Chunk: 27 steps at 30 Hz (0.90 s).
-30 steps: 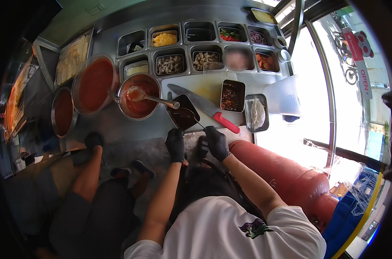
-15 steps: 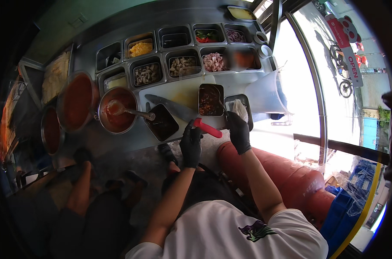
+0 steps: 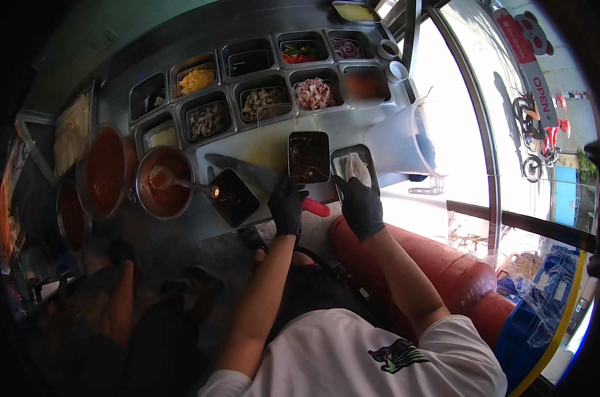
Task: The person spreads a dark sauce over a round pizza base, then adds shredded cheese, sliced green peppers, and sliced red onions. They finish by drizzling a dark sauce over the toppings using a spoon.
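A small square metal pan of dark, chunky sauce (image 3: 308, 157) stands on the white cutting board (image 3: 210, 151). My left hand (image 3: 287, 209), black-gloved, has its fingers closed at the pan's near edge. In my right hand (image 3: 362, 208), also gloved, is a thin metal utensil that reaches toward the sauce; its kind is hard to make out. A large knife (image 3: 237, 165) lies across the board, its red handle (image 3: 316, 208) sticking out between my hands. Beside my right hand sits a metal pan (image 3: 374, 159) with a whitish, cloth-like thing in it.
Metal pans with chopped toppings, such as diced pink meat (image 3: 315, 94) and shredded yellow cheese (image 3: 196, 81), line the back. Left are a pot of red sauce with a ladle (image 3: 162, 182) and a dark pan (image 3: 232, 198). A clear plastic container (image 3: 399, 139) stands right; a red gas cylinder (image 3: 412, 264) lies below.
My left hand has moved forward from beside the knife handle to the sauce pan's near edge. My right hand has turned slightly and stays close to the pan. The whole view has shifted a little.
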### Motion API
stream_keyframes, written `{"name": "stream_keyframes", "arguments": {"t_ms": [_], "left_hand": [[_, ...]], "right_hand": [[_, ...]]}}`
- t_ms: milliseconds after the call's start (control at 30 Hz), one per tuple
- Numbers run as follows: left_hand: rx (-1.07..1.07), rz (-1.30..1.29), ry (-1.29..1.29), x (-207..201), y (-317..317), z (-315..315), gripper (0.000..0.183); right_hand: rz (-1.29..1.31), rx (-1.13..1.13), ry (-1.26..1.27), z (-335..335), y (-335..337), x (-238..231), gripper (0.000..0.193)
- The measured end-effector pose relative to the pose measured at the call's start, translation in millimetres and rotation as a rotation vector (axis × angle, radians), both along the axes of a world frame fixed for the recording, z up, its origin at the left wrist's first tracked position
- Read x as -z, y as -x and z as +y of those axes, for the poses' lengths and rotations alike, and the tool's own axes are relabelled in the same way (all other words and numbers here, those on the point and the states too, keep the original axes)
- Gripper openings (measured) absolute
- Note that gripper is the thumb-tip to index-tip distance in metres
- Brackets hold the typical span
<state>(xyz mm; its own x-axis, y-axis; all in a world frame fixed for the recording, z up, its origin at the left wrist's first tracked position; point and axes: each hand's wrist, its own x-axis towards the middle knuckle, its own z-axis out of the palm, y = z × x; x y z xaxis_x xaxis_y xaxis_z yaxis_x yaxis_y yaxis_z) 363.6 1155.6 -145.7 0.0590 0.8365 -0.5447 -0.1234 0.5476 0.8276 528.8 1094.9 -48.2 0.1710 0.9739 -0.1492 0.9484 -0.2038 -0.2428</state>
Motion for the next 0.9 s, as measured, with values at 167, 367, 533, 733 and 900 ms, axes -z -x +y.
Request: {"name": "stream_keyframes", "arguments": {"t_ms": [167, 367, 533, 733, 900], "left_hand": [[-0.031, -0.062, 0.0, 3.2, -0.1, -1.0, 0.033], [-0.076, -0.094, -0.006, 6.9, -5.1, -5.3, 0.034], [-0.131, -0.1, -0.027, 11.2, -10.4, -10.1, 0.034], [-0.125, -0.15, 0.031, 18.7, -14.4, -14.4, 0.032], [-0.119, -0.057, -0.104, 21.0, -21.8, -20.3, 0.038]], "right_hand": [[-0.047, 0.032, -0.155, -3.6, -9.5, -20.5, 0.044], [-0.039, 0.072, -0.057, 22.3, -8.8, 5.5, 0.042], [0.017, 0.018, -0.091, -12.5, 6.5, -17.6, 0.05], [-0.126, -0.014, -0.097, 23.0, -1.7, -41.1, 0.049], [-0.195, -0.112, -0.11, 42.8, 5.3, -35.7, 0.039]]}}
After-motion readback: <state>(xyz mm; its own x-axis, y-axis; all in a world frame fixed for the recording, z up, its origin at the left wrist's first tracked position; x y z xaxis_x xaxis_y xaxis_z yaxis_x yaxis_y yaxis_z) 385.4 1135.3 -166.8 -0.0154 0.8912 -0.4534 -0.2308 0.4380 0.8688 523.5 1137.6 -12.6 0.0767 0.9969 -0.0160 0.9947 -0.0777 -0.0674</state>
